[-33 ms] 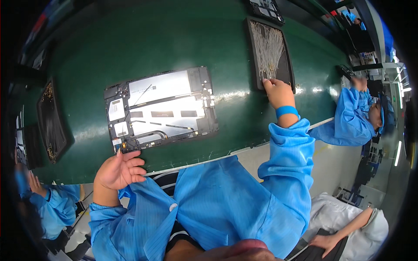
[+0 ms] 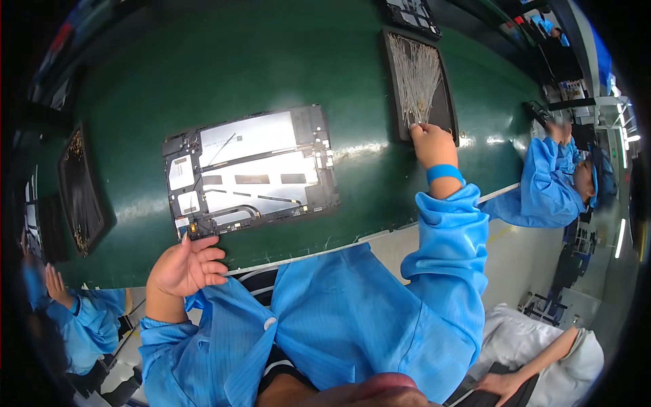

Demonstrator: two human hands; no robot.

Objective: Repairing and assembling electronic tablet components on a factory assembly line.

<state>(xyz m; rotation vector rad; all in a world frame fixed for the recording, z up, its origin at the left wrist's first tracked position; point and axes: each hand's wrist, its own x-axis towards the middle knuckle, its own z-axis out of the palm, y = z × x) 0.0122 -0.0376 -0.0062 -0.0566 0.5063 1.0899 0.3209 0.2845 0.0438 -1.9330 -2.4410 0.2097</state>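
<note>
The person's right hand (image 2: 435, 146), with a bright blue band (image 2: 444, 173) around the wrist, reaches to the near end of a shallow black rectangular tray (image 2: 444, 102). Its fingers (image 2: 418, 129) are drawn close together at the near ends of a bundle of thin silvery-grey wires (image 2: 415, 74), which fans out inside the tray beyond the fingertips; whether a wire is pinched between them cannot be told.

The left hand (image 2: 182, 270) is half turned up, its fingers (image 2: 211, 254) loosely bent and spread, with nothing seen in the palm. Its thumb tip is at the near left corner of a flat, black-framed tablet-like device (image 2: 261, 136) with shiny silver panels, dark strips and thin black cables. The device lies flat on the dark green table (image 2: 359, 74), just beyond the left fingers and to the left of the right fingers, well apart from the latter.

Well to the left of the left fingers lies a second black tray (image 2: 88, 197) with small gold-coloured bits at its ends. Far beyond the right fingers, past the wires, is another dark-framed device (image 2: 415, 15). To the right of the right fingers, well apart, a co-worker in a blue smock (image 2: 549, 186) is beside the table.
</note>
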